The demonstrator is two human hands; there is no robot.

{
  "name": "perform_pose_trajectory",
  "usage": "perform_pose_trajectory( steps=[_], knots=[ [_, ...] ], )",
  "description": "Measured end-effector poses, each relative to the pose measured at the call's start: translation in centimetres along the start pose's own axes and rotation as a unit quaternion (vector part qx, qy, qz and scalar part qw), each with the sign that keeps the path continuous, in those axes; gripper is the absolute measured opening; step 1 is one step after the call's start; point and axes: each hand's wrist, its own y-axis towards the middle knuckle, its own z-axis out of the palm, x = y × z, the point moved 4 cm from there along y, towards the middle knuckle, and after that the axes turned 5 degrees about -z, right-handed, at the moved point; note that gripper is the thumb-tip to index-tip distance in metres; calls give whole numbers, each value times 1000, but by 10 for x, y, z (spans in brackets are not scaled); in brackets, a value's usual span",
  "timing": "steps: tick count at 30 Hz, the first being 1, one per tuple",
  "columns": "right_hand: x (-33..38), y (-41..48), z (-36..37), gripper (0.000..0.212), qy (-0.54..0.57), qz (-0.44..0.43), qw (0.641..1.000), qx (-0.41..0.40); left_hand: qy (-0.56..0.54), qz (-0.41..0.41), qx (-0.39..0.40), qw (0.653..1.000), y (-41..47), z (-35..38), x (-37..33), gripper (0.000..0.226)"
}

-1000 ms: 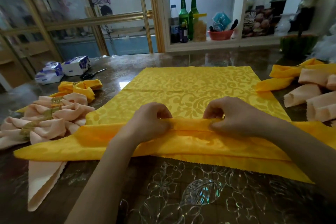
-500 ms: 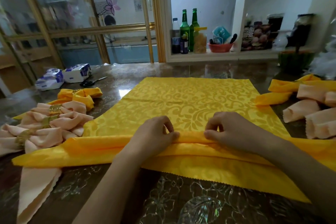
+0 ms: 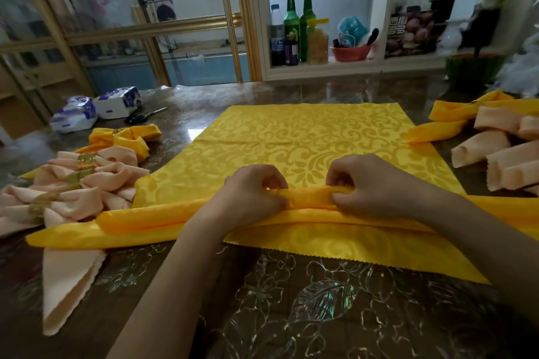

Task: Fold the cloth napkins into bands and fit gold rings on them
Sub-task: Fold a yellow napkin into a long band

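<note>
Pinching the raised pleat (image 3: 309, 194) of the yellow damask napkin (image 3: 306, 137), the left hand (image 3: 253, 198) and right hand (image 3: 370, 186) sit close together at its middle. Their fingers curl over the fold and clamp on the cloth, probably so the band keeps an even width along its length. This one napkin lies on the glossy table (image 3: 291, 315). Its folded layers are stacked toward 6 o'clock and the flat, unfolded part spreads toward 12 o'clock, ready to feed further folds. At 9 o'clock sits the finished pile, kept clear of the work. Peach napkins (image 3: 96, 198) there carry three gold rings (image 3: 87, 161), and one yellow bow (image 3: 128, 140) behind them carries a fourth. At 7 o'clock a single loose peach napkin (image 3: 67, 280) pokes out from under the yellow band. At 3 o'clock lies what looks like the waiting stock: one folded yellow napkin (image 3: 449, 122) and at least four peach rolls (image 3: 481, 150); the frame edge cuts the count. At 10 o'clock are two tissue packs (image 3: 74, 115) and one pair of scissors (image 3: 145, 116). On the shelf at 12 o'clock stand two green bottles (image 3: 291, 26) and one red bowl (image 3: 351, 52).
</note>
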Motion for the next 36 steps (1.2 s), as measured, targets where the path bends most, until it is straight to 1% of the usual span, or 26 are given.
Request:
perform_pose_trajectory(
  steps=[2,3,4,6,8,9,11,13,15,16,17,18,19,20,21,22,23,25,30,33,36],
  knots=[
    [3,-1,0,12,-8,-11,1000,-3,-10,-3,19,1000,0,1,-1,11],
    [5,-1,1,13,-15,-16,1000,-2,-14,-4,18,1000,1,2,-2,16],
    [8,-2,2,14,-23,-22,999,1,-13,-4,6,1000,1,3,-2,24],
    [13,-3,5,21,-47,-40,998,13,15,9,-42,999,2,6,-5,33],
    [19,-3,11,31,-80,-54,995,36,45,27,-75,996,2,12,-10,32],
    [22,-2,14,33,-93,-61,993,47,60,31,-75,995,2,15,-13,31],
    [25,-2,18,34,-112,-72,989,66,103,30,-44,993,2,24,-16,35],
    [28,-2,19,32,-114,-70,987,87,154,19,6,988,2,33,-17,43],
    [28,-4,15,22,-51,-40,986,152,193,-4,57,979,1,40,-14,48],
    [26,-7,12,13,12,-14,980,197,210,-14,76,975,0,44,-12,50],
    [26,-10,7,4,86,11,970,225,227,-19,85,970,0,45,-11,52],
    [24,-10,5,6,150,32,962,226,243,-20,86,966,-1,47,-9,54],
    [21,-10,3,10,197,49,960,192,254,-16,81,964,-3,48,-10,56],
    [18,-7,3,12,204,56,970,124,259,-14,72,963,-3,49,-10,59],
    [14,0,6,13,166,50,984,36,260,-15,62,964,-4,49,-9,61],
    [12,1,9,13,95,45,994,-38,260,-14,55,964,-5,50,-9,63],
    [13,3,17,18,29,38,996,-73,259,-14,48,965,-6,50,-9,63],
    [14,3,34,31,-41,23,997,-64,262,-14,37,964,-6,51,-9,64],
    [17,-4,39,45,-105,57,991,-56,251,-16,33,967,-6,50,-8,61],
    [15,-13,41,56,-96,95,991,5,242,-23,29,969,-6,50,-8,58],
    [9,-31,41,61,-96,116,987,62,232,-29,18,972,-9,51,-8,59]
  ],
)
